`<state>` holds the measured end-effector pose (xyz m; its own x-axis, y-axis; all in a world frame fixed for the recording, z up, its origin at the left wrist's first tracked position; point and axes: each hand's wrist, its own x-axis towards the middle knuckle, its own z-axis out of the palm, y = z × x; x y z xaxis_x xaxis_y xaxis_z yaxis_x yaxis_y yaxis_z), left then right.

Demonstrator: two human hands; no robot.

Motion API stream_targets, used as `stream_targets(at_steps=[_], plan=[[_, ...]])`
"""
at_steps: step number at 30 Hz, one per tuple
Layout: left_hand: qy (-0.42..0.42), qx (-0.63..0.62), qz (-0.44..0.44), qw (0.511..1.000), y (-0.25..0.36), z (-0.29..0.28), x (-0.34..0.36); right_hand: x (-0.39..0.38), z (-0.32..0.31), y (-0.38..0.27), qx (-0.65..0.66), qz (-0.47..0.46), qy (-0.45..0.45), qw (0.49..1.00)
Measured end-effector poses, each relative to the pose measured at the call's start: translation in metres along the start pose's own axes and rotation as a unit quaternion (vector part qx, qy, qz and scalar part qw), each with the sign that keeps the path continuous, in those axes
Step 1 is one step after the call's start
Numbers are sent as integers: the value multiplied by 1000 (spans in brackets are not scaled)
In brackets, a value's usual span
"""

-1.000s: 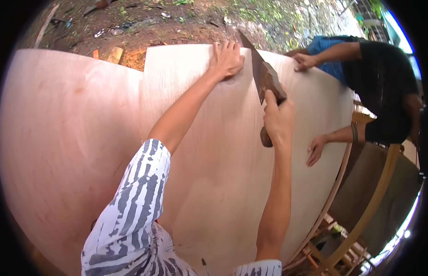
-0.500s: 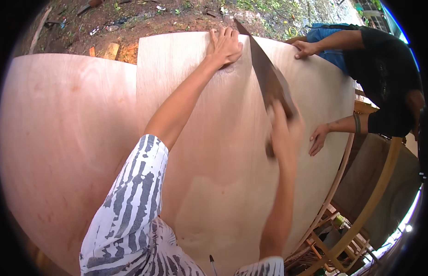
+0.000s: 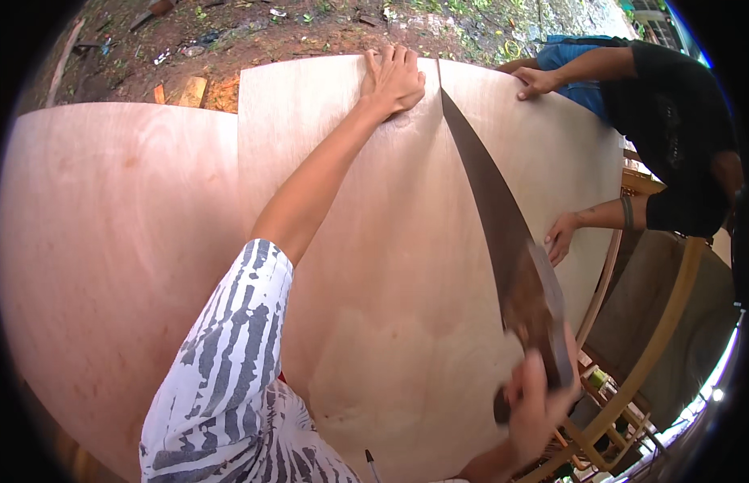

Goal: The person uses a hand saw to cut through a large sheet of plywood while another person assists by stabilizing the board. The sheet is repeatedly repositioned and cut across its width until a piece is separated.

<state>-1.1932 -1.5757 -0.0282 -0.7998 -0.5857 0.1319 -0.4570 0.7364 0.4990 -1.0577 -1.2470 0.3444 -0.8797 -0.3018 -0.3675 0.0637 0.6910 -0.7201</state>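
My right hand (image 3: 537, 401) grips the handle of a hand saw (image 3: 497, 205) with a long dark blade. The blade's tip meets a thin cut running in from the far edge of a pale plywood sheet (image 3: 374, 298). Flat on that sheet, close to its far edge and left of the cut, lies my left hand (image 3: 393, 83); its fingers point to the edge and it holds nothing. On the right, a co-worker's one hand (image 3: 538, 82) rests at the far edge of the sheet, and their other hand (image 3: 561, 238) is on the sheet beside the saw.
Another plywood sheet (image 3: 117, 241) lies on the left. Beyond the far edge is bare ground (image 3: 253, 36) with litter, weeds and wood offcuts (image 3: 193, 92). The co-worker in a dark shirt (image 3: 680, 113) leans in from the right. Wooden frames (image 3: 644, 362) stand at lower right.
My right hand has drawn the saw back toward me and slightly right, baring the cut at the far edge. My left hand stays in place.
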Motion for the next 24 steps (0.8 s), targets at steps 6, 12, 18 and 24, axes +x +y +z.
stream_targets(at_steps=[6,12,18,24], plan=[[45,-31,12,998,5,26,17,243,129,14,-43,-105,-39,993],[5,52,-5,999,-56,-8,1,71,57,0,33,34,-58,997],[15,20,3,1000,0,3,7,-49,-27,-15,-7,-10,27,1000],[-14,-23,3,1000,18,5,-2,218,130,26,-67,-83,-43,993]])
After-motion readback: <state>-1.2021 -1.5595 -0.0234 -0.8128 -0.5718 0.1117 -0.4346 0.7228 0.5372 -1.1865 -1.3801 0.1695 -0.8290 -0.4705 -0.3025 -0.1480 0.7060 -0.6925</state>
